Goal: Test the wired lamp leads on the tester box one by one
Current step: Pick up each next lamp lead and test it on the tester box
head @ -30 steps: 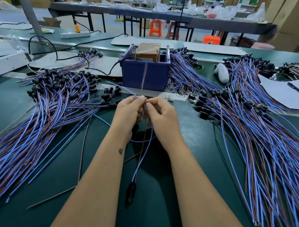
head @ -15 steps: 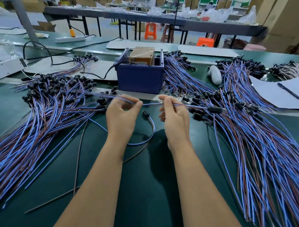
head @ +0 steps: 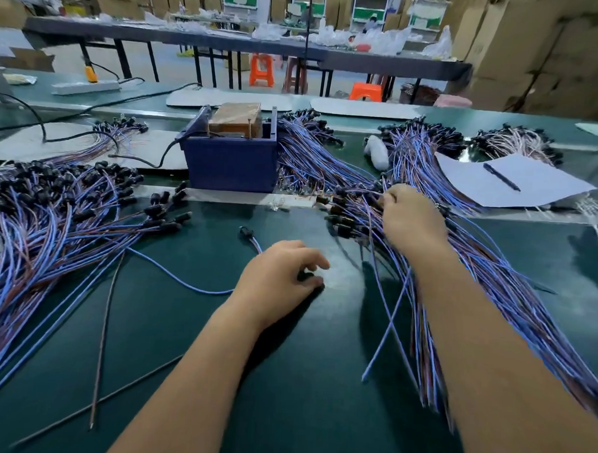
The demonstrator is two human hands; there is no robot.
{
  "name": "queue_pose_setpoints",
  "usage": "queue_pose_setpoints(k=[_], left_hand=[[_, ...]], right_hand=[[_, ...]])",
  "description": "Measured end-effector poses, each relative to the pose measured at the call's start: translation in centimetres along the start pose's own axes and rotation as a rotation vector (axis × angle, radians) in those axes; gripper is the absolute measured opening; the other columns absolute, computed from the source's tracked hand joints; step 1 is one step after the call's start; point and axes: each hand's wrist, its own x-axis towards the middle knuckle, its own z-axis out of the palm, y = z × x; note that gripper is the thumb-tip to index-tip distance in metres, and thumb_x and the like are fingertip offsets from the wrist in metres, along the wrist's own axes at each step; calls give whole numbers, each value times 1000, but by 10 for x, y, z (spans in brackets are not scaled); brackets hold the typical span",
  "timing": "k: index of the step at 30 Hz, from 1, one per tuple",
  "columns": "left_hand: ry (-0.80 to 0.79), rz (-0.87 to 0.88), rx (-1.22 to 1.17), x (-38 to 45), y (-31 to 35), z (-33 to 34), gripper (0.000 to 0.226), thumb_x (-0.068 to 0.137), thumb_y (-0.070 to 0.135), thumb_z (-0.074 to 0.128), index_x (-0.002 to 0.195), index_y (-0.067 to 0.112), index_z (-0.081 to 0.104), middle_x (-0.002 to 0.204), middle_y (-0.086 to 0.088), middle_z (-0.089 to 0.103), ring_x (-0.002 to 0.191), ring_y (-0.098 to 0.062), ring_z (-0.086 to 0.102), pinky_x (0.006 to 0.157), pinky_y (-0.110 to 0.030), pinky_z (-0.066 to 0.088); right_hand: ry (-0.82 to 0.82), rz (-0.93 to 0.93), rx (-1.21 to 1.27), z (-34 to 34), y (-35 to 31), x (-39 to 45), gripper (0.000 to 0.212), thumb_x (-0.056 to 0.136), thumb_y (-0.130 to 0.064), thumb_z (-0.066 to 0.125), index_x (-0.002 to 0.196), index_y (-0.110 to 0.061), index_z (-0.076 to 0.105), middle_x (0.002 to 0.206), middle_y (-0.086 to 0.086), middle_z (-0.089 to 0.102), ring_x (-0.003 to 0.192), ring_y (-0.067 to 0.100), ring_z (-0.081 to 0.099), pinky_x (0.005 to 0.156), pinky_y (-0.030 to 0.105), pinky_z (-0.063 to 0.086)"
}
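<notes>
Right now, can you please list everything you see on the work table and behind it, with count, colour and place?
tester box: one, dark blue with a brown block inside, centre back of the table
left lead pile: one big pile, blue and brown wires with black lamp ends, left side
right lead pile: one big pile, same colours, right side
single lead: one, blue, loose on the mat beside the left hand
paper sheets: a few, white, right back
pen: one, black, on the paper
stools: two plainly seen, orange, on the floor behind
table: one, dark green top
left hand: fingers loosely curled, holding nothing
right hand: reaching into the right pile; grip unclear
</notes>
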Motion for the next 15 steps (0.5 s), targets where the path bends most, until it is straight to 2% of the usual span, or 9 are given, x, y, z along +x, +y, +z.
queue_pose_setpoints(k=[1,3,5,6,8,10,12,15], left_hand=[[25,-28,21,0,-1,0,19,84,20,73,102,27,73,97,7,63,101,-15,55,87,-38,47],[115,-98,77,0,-5,-2,21,83,22,73,103,26,73,104,4,60,105,-19,51,91,-37,43],[232,-191,166,1,-8,-5,30,81,26,74,110,26,70,108,1,56,106,-23,48,90,-36,41],[275,-254,226,2,-11,-7,38,80,30,74,117,26,67,111,-1,54,107,-25,47,90,-36,41],[295,-416,346,4,-18,-11,61,76,44,75,130,24,57,120,-4,51,113,-27,45,91,-38,39],[257,-560,429,4,-24,-17,76,72,60,72,133,20,52,126,-6,51,119,-30,44,93,-41,39],[204,-615,453,3,-32,-21,71,73,67,67,127,21,58,125,-6,54,120,-31,45,93,-42,39],[148,-546,362,-1,-42,-32,45,83,55,64,122,32,67,123,-4,57,118,-30,47,93,-40,38]], right_hand=[[21,20,-37,-5,6,1,23,104,-17,36,105,-10,58,95,8,59,79,26,51,60,31,34],[50,77,-189,-13,15,2,24,102,-20,37,116,-13,56,112,14,59,100,35,51,81,40,39],[47,126,-377,-12,16,1,31,98,-26,41,126,-16,50,132,19,46,122,36,38,100,46,30],[56,127,-397,-10,12,-1,34,97,-28,42,128,-16,48,136,19,40,126,36,32,104,48,26],[110,52,-345,1,-3,-5,37,94,-28,46,130,-18,46,137,16,36,129,33,27,106,48,21],[138,-64,-248,18,-23,-12,43,91,-22,51,133,-24,46,135,11,38,128,29,27,104,44,20],[94,-163,-126,37,-48,-22,51,86,-14,53,135,-30,47,131,8,41,125,29,30,100,41,21],[-85,-300,16,71,-83,-46,60,82,-10,53,137,-33,48,131,5,43,123,29,34,97,38,24]])
